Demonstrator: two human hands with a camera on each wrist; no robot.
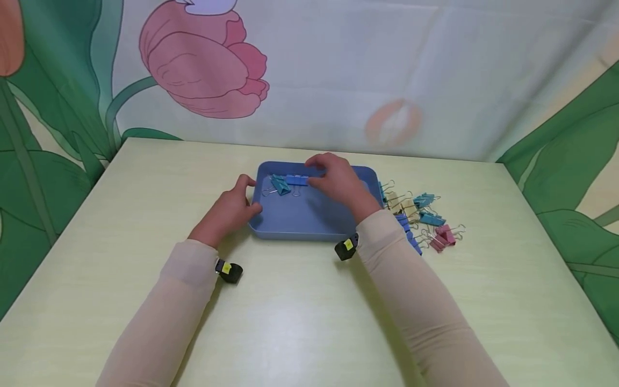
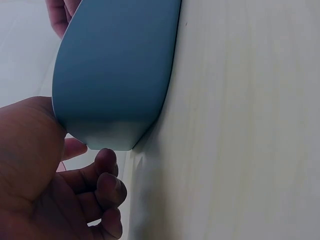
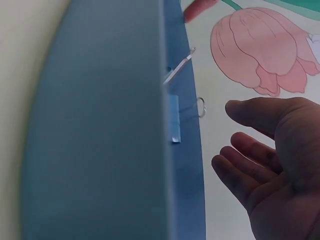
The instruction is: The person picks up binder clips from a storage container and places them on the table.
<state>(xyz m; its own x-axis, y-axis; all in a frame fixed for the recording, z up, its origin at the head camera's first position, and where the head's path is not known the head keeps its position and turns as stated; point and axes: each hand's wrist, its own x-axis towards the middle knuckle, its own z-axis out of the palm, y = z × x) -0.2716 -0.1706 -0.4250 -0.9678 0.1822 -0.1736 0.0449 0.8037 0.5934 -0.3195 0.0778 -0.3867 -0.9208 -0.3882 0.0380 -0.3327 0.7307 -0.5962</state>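
A shallow blue tray (image 1: pixel 304 223) lies on the table. At its left end my left hand (image 1: pixel 224 215) grips the rim, the thumb over the edge and the other fingers outside, loosely curled in the left wrist view. Inside, near the far left corner, are a teal binder clip (image 1: pixel 280 185) and a blue binder clip (image 1: pixel 296 180). My right hand (image 1: pixel 338 183) hovers over the tray, just right of the blue clip. In the right wrist view its thumb and fingers are apart with nothing between them, and the blue clip (image 3: pixel 174 120) stands partly hidden behind the tray wall.
Against the tray's right side and beyond it lies a loose pile of binder clips: teal ones (image 1: pixel 432 218), cream ones (image 1: pixel 408 206), blue ones (image 1: pixel 413 242) and pink ones (image 1: pixel 445 237). My right forearm partly covers the pile. A flower-printed cloth (image 1: pixel 329 75) hangs behind the table (image 1: pixel 285 312).
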